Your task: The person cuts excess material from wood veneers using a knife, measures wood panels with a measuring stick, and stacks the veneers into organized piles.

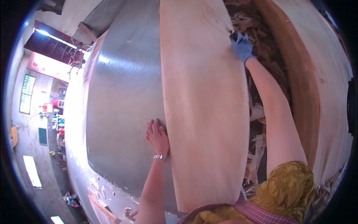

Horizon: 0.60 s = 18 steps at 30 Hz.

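A long, pale wood veneer sheet [205,112] lies lengthwise in front of me, over the right side of a grey metal tabletop [126,97]. My left hand [158,139], bare with a silver band at the wrist, rests on the metal against the sheet's left edge. Its fingers are stretched out and hold nothing. At the far right edge of the sheet is my right hand [243,46], in a blue-grey glove with dark fingers. Those fingers are curled closed at the sheet's edge, where a small dark, rough spot shows.
Torn veneer scraps [257,149] fill the gap right of the sheet. Beyond it stands a stack of pale wood sheets [328,97] with a brown side. Farther left are a concrete floor, a green board [43,136] and cluttered goods along a wall.
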Each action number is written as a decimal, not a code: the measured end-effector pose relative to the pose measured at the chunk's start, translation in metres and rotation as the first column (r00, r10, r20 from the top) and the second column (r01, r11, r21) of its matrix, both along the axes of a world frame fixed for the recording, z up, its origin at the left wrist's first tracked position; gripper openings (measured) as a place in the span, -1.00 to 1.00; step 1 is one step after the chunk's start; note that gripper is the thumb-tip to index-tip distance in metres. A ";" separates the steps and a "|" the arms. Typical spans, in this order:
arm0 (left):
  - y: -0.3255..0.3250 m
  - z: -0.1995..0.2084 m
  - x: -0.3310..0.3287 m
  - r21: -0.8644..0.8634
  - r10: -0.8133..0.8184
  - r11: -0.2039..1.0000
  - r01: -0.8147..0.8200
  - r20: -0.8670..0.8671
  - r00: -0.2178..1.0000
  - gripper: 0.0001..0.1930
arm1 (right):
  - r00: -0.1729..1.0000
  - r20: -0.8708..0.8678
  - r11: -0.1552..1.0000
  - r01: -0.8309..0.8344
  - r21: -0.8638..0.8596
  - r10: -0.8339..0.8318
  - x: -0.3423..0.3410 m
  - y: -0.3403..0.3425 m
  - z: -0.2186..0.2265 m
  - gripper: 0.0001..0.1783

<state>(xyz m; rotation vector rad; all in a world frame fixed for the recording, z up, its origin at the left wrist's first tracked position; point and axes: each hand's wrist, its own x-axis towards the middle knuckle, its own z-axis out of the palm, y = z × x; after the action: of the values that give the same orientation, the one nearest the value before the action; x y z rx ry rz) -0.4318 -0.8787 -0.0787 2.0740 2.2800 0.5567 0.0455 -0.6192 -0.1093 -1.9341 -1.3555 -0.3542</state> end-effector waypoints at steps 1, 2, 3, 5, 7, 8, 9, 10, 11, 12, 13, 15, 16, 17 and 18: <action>0.000 0.000 0.001 -0.007 -0.009 1.000 0.009 0.009 1.000 -0.59 | 1.000 0.001 0.994 -0.001 -0.107 0.001 0.010 0.024 0.000 -0.52; -0.006 0.001 -0.004 -0.010 0.010 1.000 -0.010 -0.011 1.000 -0.58 | 0.996 -0.083 0.983 0.010 -0.184 -0.026 -0.003 0.037 0.005 -0.54; -0.009 0.004 -0.006 -0.011 0.039 0.999 -0.039 -0.031 0.999 -0.59 | 0.988 -0.138 0.959 0.022 -0.282 -0.064 -0.019 0.047 0.014 -0.55; -0.002 0.006 0.004 -0.017 0.012 1.000 -0.013 -0.017 1.000 -0.60 | 0.998 -0.032 0.951 0.035 -0.308 -0.047 0.011 0.059 0.005 -0.55; -0.001 0.000 -0.001 -0.032 0.038 0.999 -0.040 -0.040 0.998 -0.59 | 0.996 -0.093 0.956 -0.045 -0.289 0.019 0.003 0.061 0.007 -0.55; 0.001 -0.003 -0.001 -0.028 0.041 0.999 -0.043 -0.042 0.998 -0.59 | 0.993 -0.112 0.958 -0.075 -0.276 0.046 0.007 0.063 0.011 -0.54; 0.001 -0.005 -0.002 -0.025 0.043 0.999 -0.045 -0.045 0.998 -0.59 | 0.991 -0.122 0.966 -0.081 -0.247 0.052 0.007 0.063 0.012 -0.55; -0.001 -0.006 -0.003 -0.026 0.041 0.999 -0.042 -0.044 0.998 -0.59 | 0.990 -0.133 0.972 -0.085 -0.218 0.057 0.007 0.062 0.014 -0.55; 0.002 -0.005 -0.001 -0.017 0.025 1.000 -0.026 -0.036 0.999 -0.59 | 0.989 -0.137 0.981 -0.075 -0.178 0.050 0.016 0.063 0.017 -0.56; 0.004 -0.004 0.001 -0.008 0.009 1.000 -0.009 -0.029 1.000 -0.59 | 0.987 -0.146 0.984 -0.084 -0.158 0.061 0.027 0.062 0.016 -0.55; 0.005 -0.004 0.001 -0.005 0.005 1.000 -0.005 -0.027 1.000 -0.59 | 0.985 -0.155 0.986 -0.093 -0.138 0.071 0.039 0.057 0.014 -0.55; 0.004 -0.005 0.000 -0.003 0.007 1.000 -0.007 -0.026 1.000 -0.59 | 0.984 -0.163 0.990 -0.086 -0.111 0.067 0.056 0.045 0.009 -0.54; 0.002 -0.004 -0.001 -0.002 0.021 1.000 -0.021 -0.020 1.000 -0.59 | 0.985 -0.164 0.992 -0.071 -0.104 0.054 0.060 0.033 0.005 -0.54; -0.002 0.000 -0.002 -0.007 0.039 0.999 -0.039 -0.016 0.999 -0.58 | 0.985 -0.168 0.993 -0.062 -0.103 0.044 0.059 0.017 -0.001 -0.54; -0.005 0.004 -0.003 -0.009 0.054 0.999 -0.054 -0.005 0.999 -0.58 | 0.981 -0.193 0.997 0.011 -0.076 -0.025 0.059 -0.006 -0.009 -0.51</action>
<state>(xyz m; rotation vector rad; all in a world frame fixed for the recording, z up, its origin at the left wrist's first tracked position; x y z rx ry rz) -0.4347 -0.8837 -0.0743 2.0175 2.3428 0.5420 0.1048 -0.6251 -0.1182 -1.9863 -1.2402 -0.1215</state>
